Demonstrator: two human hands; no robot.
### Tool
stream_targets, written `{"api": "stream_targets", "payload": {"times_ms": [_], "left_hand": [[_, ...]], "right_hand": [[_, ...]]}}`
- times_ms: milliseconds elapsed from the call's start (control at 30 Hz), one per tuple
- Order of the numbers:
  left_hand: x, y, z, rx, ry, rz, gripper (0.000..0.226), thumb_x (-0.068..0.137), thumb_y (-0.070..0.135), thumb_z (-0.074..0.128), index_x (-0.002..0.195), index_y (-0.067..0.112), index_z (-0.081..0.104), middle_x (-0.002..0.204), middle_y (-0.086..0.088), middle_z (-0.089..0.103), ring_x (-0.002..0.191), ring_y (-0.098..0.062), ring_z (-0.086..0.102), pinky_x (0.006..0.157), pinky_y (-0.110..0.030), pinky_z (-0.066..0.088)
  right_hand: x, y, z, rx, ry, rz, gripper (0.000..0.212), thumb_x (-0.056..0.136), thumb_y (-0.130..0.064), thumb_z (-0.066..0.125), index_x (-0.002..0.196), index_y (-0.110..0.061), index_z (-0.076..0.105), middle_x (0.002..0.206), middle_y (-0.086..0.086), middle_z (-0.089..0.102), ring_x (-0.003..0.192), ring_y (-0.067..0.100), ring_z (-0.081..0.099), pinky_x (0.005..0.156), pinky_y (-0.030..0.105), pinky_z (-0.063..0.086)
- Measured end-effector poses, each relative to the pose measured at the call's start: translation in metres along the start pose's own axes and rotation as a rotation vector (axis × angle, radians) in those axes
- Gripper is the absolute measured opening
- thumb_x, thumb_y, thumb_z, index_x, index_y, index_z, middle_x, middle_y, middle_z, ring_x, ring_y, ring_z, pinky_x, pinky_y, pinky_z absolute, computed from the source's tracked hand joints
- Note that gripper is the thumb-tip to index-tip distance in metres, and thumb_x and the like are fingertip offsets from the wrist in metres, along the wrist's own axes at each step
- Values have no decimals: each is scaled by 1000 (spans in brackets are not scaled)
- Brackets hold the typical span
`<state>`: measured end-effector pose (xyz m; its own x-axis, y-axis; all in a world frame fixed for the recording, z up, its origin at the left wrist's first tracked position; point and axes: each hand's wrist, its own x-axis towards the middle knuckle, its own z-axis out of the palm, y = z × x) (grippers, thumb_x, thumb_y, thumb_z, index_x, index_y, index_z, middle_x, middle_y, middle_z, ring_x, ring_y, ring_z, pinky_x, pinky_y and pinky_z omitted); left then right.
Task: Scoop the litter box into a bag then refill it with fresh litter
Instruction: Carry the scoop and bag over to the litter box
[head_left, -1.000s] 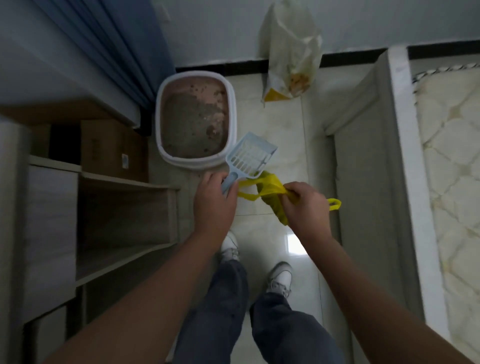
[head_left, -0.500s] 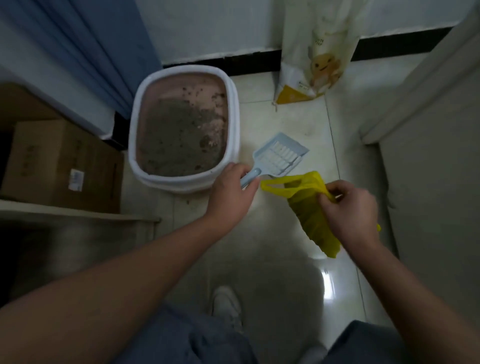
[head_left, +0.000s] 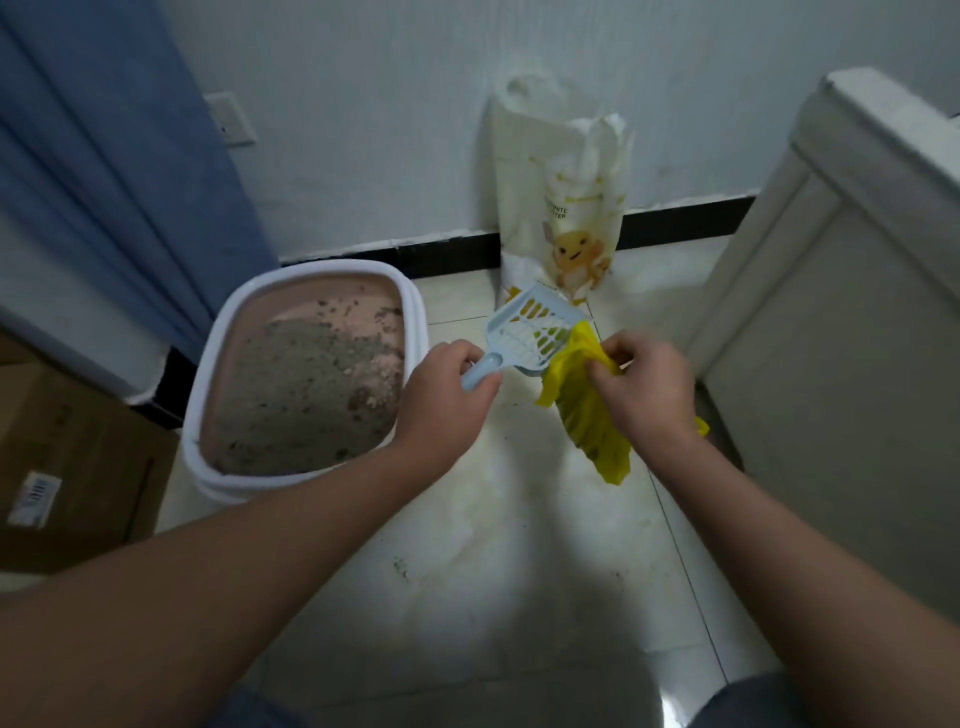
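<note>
Bottom edge: my knees, cut off by the frame, dark trousers only. Both forearms reach up toward centre. My left hand (head_left: 441, 400) is closed around the handle of the pale blue scoop (head_left: 530, 332); most of the handle is hidden in my fist, and the slotted head is empty. My right hand (head_left: 644, 389) pinches the crumpled yellow bag (head_left: 592, 431), its mouth hidden under my fingers. Centre left: the litter box (head_left: 306, 374) on the tile, grey clumped litter inside. Beyond, against the wall, the fresh litter sack (head_left: 566, 208); print mostly unreadable. Cardboard box (head_left: 67, 457) cut off at left.
</note>
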<state>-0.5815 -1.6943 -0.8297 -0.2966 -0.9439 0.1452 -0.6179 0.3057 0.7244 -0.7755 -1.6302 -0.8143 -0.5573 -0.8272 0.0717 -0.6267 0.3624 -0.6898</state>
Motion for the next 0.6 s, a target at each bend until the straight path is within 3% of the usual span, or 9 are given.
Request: {"api": "stream_targets", "payload": {"times_ms": [267, 467, 600], "left_hand": [[0, 5, 0, -27, 9, 25, 11, 85, 26, 68, 86, 21, 59, 83, 4, 57, 73, -13, 55, 62, -29, 40], [-34, -26, -13, -8, 80, -59, 10, 87, 25, 68, 85, 20, 60, 83, 1, 59, 75, -16, 56, 61, -28, 42], [-61, -70, -39, -34, 158, -158, 11, 86, 31, 65, 85, 21, 62, 81, 1, 63, 75, -16, 60, 68, -43, 52]], "right_hand": [[-3, 3, 13, -6, -95, -34, 12, 79, -23, 68, 73, -13, 64, 71, 3, 63, 70, 24, 60, 62, 36, 49], [-22, -17, 36, 25, -151, -55, 9, 74, -25, 66, 67, -21, 63, 63, -9, 59, 66, 15, 58, 59, 28, 45], [-25, -36, 57, 9, -218, -84, 7, 72, -23, 68, 70, -18, 64, 62, -6, 59, 64, 16, 57, 52, 24, 35]]}}
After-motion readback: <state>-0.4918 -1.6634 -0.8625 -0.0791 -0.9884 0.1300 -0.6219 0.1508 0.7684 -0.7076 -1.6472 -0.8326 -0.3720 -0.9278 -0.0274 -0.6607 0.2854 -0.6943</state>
